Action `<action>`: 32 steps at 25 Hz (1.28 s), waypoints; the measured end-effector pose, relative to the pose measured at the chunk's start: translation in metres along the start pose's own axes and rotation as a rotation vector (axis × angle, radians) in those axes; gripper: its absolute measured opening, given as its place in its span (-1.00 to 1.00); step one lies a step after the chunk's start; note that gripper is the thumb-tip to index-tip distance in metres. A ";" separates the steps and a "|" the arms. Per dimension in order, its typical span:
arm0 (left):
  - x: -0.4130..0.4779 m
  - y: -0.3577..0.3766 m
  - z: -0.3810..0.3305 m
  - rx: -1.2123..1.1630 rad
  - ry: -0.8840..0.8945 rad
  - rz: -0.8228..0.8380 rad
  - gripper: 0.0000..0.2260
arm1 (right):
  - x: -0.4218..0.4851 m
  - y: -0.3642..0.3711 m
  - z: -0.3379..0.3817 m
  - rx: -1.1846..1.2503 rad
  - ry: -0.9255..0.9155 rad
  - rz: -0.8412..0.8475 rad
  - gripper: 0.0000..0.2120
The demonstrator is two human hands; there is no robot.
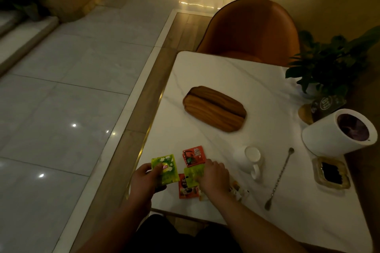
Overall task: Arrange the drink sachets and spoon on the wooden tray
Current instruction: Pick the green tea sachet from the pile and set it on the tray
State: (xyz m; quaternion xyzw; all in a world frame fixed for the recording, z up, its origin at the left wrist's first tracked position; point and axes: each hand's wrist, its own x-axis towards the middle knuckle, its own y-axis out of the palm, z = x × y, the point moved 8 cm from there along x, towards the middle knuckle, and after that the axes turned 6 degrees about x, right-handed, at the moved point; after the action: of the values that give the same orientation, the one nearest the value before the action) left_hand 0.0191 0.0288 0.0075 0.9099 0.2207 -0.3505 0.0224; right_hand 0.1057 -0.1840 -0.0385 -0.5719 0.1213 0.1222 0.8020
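An oval wooden tray [214, 108] lies bare in the middle of the white marble table [226, 76]. My left hand [145, 181] holds a green sachet [166, 168] near the front left edge. My right hand [214, 176] pinches a second green sachet [193, 173], which overlaps a red sachet [186, 190] lying flat. Another red sachet [194, 155] rests just beyond them. More pale packets [238, 190] peek out from under my right wrist. A long thin metal spoon [279, 178] lies diagonally on the table to the right.
A small white mug [251, 159] stands between the sachets and the spoon. At the right are a white cylindrical container [333, 133], a glass ashtray [331, 172], a sign and a potted plant [329, 63]. An orange chair [250, 33] faces the far edge.
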 end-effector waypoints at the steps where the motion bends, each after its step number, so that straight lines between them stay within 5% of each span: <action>1: -0.001 -0.001 0.000 0.001 -0.004 0.001 -0.82 | 0.002 0.001 -0.004 0.041 0.012 0.001 -0.69; 5: -0.003 0.001 -0.001 0.014 -0.007 0.005 -0.83 | 0.009 0.004 -0.009 0.128 0.017 0.019 -0.82; 9: -0.003 0.002 -0.001 0.015 -0.017 0.004 -0.83 | 0.011 0.004 -0.004 0.054 0.039 0.006 -0.38; 11: -0.003 0.001 0.000 0.020 -0.020 -0.008 -0.84 | 0.010 0.007 -0.003 -0.002 0.024 -0.016 -0.36; 18: -0.003 -0.003 0.006 0.034 -0.050 -0.027 -0.85 | 0.009 0.000 -0.018 0.138 0.071 0.008 -0.70; 22: 0.000 0.003 0.008 0.028 -0.048 -0.012 -0.89 | -0.003 -0.013 -0.035 0.658 0.145 0.095 -0.92; 24: 0.002 0.011 0.009 0.065 -0.045 -0.004 -0.90 | -0.013 -0.034 -0.039 0.890 0.138 0.001 -0.94; 26: 0.004 0.022 0.009 0.114 -0.041 0.013 -0.91 | -0.029 -0.066 -0.032 0.983 0.017 -0.165 -0.90; 29: 0.002 0.041 0.002 0.108 -0.013 0.063 -0.91 | -0.059 -0.106 0.005 0.580 -0.434 -0.427 -0.84; 32: -0.002 0.055 -0.009 0.026 0.024 0.147 -0.88 | -0.073 -0.095 0.035 0.276 -0.689 -0.331 -0.78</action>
State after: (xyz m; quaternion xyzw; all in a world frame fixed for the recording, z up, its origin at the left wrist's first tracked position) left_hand 0.0461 -0.0199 0.0095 0.9280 0.1492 -0.3399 0.0336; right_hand 0.0703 -0.1849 0.0811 -0.3964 -0.2330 0.1586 0.8738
